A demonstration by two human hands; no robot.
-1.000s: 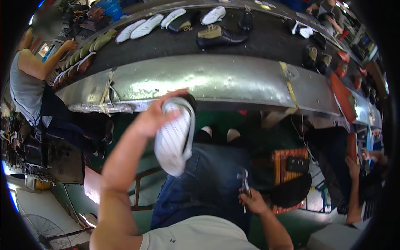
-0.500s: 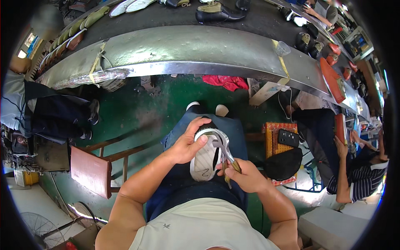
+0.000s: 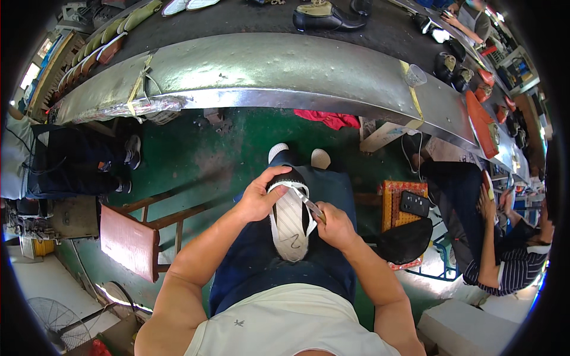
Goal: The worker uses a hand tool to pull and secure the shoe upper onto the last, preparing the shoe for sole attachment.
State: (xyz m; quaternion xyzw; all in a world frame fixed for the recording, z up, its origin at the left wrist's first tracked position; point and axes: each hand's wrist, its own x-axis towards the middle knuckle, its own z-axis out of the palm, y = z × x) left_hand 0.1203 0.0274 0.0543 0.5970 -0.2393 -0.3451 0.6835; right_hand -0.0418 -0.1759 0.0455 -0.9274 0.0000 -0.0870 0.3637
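Nearest to the body, on the dark blue cloth of the lap [image 3: 240,273], find the white shoe [image 3: 291,231], underside up, with a dark part [image 3: 292,177] at the far end; good to support the near end firmly on the lap, so as to avoid rocking under the pull; a little farther, see the left hand [image 3: 259,200] clasping the far end, with thumb over the pale rim [image 3: 274,221] and fingers [image 3: 276,171] bent around the dark part; best to press evenly there, and to leave the thumb free from the metal of the pliers [image 3: 309,204]; at the right, see the right hand [image 3: 335,226] with fingers folded tightly around the handles; whether biting the rim or only touching, cannot tell from this view; advisable to take only a narrow edge, to squeeze before pulling, and to pull smoothly toward the middle of the underside, without twisting; beside the right elbow, mind the red-and-yellow seat [image 3: 392,207] with the phone [image 3: 414,203], and leave room for the arm; beyond the green floor [image 3: 178,148], notice the metal-edged table [image 3: 255,59], with a black-and-tan shoe [image 3: 323,19] on top, well apart from the work.
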